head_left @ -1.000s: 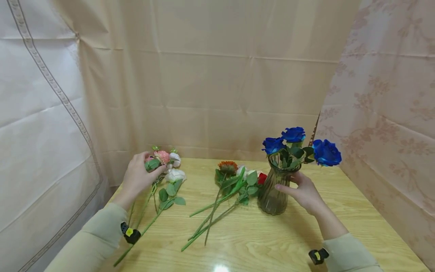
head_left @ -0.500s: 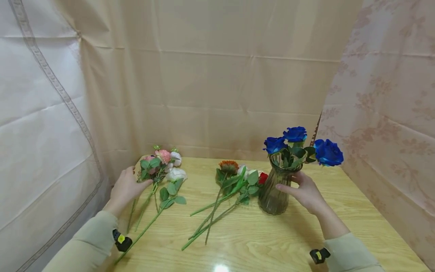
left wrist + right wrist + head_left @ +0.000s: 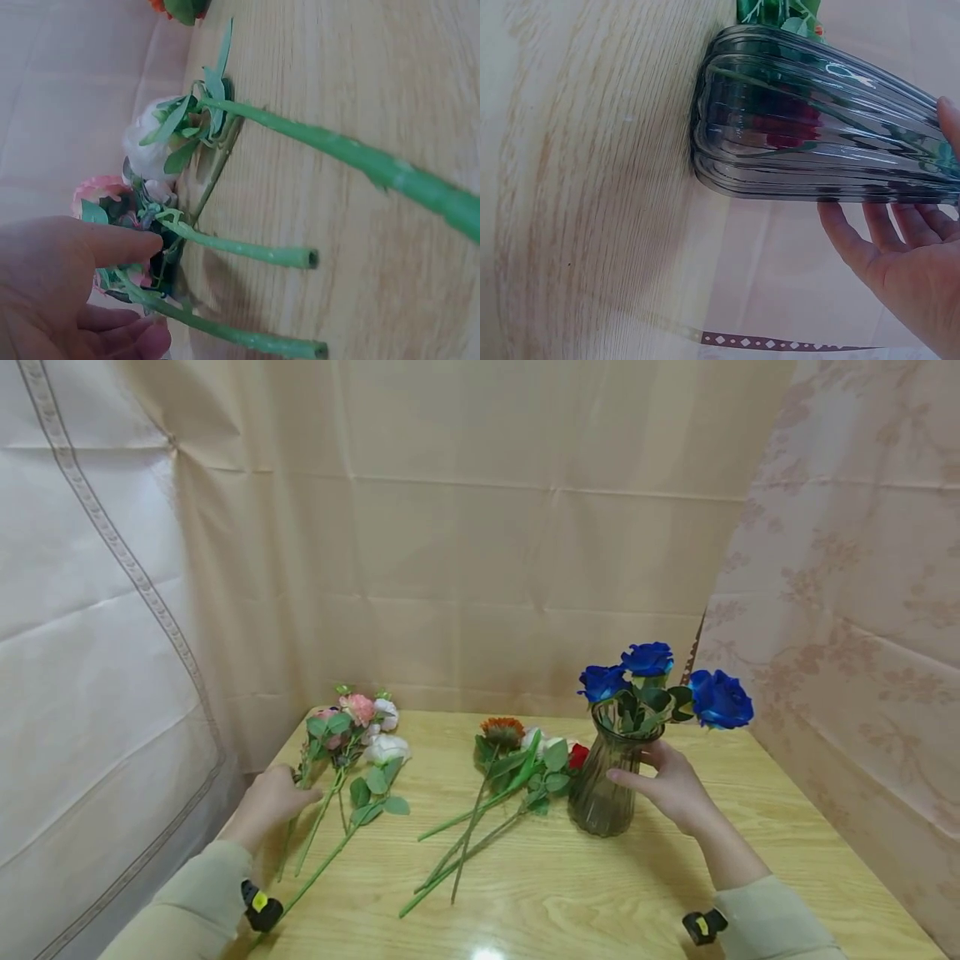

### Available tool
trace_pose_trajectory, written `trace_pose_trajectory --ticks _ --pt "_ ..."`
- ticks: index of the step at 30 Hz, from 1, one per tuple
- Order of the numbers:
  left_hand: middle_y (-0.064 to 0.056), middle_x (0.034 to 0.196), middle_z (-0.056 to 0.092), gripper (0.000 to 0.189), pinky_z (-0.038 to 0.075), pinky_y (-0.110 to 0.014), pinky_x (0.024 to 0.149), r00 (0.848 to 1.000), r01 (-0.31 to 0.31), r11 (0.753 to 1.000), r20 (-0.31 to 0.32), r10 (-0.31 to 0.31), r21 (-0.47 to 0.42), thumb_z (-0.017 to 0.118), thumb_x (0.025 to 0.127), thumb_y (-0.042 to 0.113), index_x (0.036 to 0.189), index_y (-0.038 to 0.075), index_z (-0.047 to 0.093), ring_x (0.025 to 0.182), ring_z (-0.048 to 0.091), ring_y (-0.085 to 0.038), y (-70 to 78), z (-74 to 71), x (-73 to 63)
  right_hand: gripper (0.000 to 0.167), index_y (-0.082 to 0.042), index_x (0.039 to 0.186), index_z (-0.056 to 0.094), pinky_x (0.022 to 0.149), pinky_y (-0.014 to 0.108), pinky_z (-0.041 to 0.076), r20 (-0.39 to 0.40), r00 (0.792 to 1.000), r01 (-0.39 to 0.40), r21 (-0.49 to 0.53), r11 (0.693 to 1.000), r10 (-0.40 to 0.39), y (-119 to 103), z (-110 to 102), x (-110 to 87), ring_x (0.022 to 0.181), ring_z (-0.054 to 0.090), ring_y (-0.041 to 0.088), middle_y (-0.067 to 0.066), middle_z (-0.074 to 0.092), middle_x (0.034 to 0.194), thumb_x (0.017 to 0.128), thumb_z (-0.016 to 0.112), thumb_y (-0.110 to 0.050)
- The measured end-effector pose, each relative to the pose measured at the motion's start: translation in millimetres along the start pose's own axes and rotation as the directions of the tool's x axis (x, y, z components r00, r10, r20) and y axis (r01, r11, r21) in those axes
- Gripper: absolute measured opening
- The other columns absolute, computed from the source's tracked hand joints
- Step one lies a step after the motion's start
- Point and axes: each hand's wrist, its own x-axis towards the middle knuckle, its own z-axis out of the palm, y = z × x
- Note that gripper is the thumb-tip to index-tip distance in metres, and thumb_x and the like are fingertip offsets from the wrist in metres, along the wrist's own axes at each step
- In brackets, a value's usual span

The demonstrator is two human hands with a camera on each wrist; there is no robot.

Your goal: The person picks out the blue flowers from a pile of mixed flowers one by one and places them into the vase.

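At the left of the table my left hand (image 3: 267,802) reaches around the stem of a leafy pink flower. In the left wrist view its thumb and fingers stand apart, with that green stem (image 3: 247,337) running between them. A pink carnation-like bloom (image 3: 358,708) and a white rose (image 3: 387,748) lie beside it, stems toward me. On the right, my right hand (image 3: 667,781) holds a ribbed, smoky glass vase (image 3: 602,797), thumb on the near side and fingers against the other. Blue roses (image 3: 722,699) stand in the vase.
Between the hands lies another bunch on the wooden table (image 3: 525,893), with an orange flower (image 3: 502,732), a red bloom (image 3: 578,755), white blooms and crossed green stems. A beige curtain (image 3: 450,568) hangs behind; a patterned cloth (image 3: 862,610) is at the right.
My left hand has moved down and left, off the pink blooms and along to the stems. The flowers lie about as before. My right hand stays on the vase.
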Motion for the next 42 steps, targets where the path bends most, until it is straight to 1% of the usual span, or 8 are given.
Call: trace_pose_trajectory --ticks 4,7,11,23,28,33,38,42 --pt "-0.009 0.073 0.056 0.027 0.044 -0.038 0.055 1.0 0.0 1.0 -0.016 0.001 0.01 0.07 0.088 0.024 0.081 0.001 0.058 0.065 0.053 -0.025 -4.7 3.3 -0.6 0.089 -0.002 0.154 0.036 0.103 0.069 0.039 -0.001 1.0 -0.002 -0.009 1.0 0.002 0.1 0.2 -0.2 0.137 0.042 0.048 0.025 0.044 0.151 0.089 0.079 -0.045" --pt "-0.002 0.063 0.046 0.026 0.037 -0.033 0.049 1.0 -0.005 1.0 -0.029 0.005 0.015 0.066 0.086 0.019 0.068 0.01 0.049 0.056 0.046 -0.02 -7.4 5.0 -2.5 0.089 -0.003 0.155 0.036 0.103 0.069 0.038 0.0 1.0 0.001 -0.007 1.0 -0.001 -0.9 0.2 -0.1 0.137 0.041 0.048 0.025 0.044 0.151 0.089 0.079 -0.045" --pt "0.001 0.057 0.041 0.031 0.036 -0.031 0.047 1.0 -0.002 1.0 -0.024 0.002 0.002 0.066 0.086 0.018 0.063 0.013 0.045 0.05 0.042 -0.016 -10.9 7.0 -2.1 0.088 -0.003 0.155 0.036 0.103 0.07 0.037 0.001 1.0 0.001 -0.005 1.0 -0.001 -2.1 0.4 -0.3 0.137 0.041 0.048 0.024 0.044 0.151 0.089 0.079 -0.044" --pt "0.004 0.057 0.033 0.037 0.031 -0.032 0.05 0.994 -0.071 0.996 -0.083 0.067 -0.051 0.065 0.093 0.02 0.065 0.017 0.041 0.053 0.036 -0.016 -13.0 8.1 0.6 0.089 -0.003 0.155 0.036 0.103 0.07 0.037 0.003 1.0 0.008 -0.001 1.0 -0.008 -1.2 0.0 -0.5 0.137 0.041 0.048 0.024 0.043 0.152 0.089 0.079 -0.045" --pt "-0.001 0.062 0.047 0.028 0.036 -0.033 0.053 0.994 -0.055 0.997 -0.099 0.049 -0.054 0.062 0.093 0.02 0.068 0.011 0.053 0.058 0.044 -0.019 -8.7 4.3 -0.8 0.09 -0.003 0.155 0.036 0.103 0.07 0.037 0.005 1.0 0.005 -0.005 1.0 -0.005 -1.0 0.3 -0.5 0.137 0.041 0.048 0.024 0.043 0.153 0.089 0.079 -0.046" --pt "-0.01 0.075 0.064 0.022 0.051 -0.033 0.053 0.99 -0.076 0.992 -0.122 0.063 -0.105 0.063 0.096 0.017 0.085 -0.001 0.067 0.057 0.06 -0.017 -1.7 1.8 -3.9 0.089 -0.004 0.155 0.036 0.103 0.07 0.037 0.005 1.0 0.004 0.0 1.0 -0.004 -1.6 0.7 -0.7 0.138 0.041 0.048 0.024 0.043 0.153 0.089 0.079 -0.046" --pt "-0.007 0.074 0.067 0.02 0.054 -0.037 0.057 0.976 -0.146 0.985 -0.174 0.129 -0.09 0.066 0.097 0.018 0.088 0.0 0.07 0.056 0.065 -0.018 4.7 -1.4 -5.7 0.089 -0.004 0.155 0.036 0.103 0.07 0.037 0.008 1.0 0.003 0.005 1.0 -0.003 -2.4 0.5 -1.4 0.138 0.04 0.048 0.023 0.043 0.153 0.089 0.079 -0.046" --pt "-0.005 0.075 0.067 0.019 0.051 -0.043 0.063 0.953 -0.196 0.98 -0.244 0.181 -0.04 0.067 0.096 0.018 0.089 0.001 0.071 0.065 0.062 -0.021 10.5 -4.5 -5.1 0.089 -0.004 0.155 0.036 0.102 0.07 0.038 0.009 1.0 0.001 0.006 1.0 -0.001 -2.6 0.2 -1.9 0.138 0.04 0.048 0.023 0.042 0.153 0.089 0.078 -0.045"
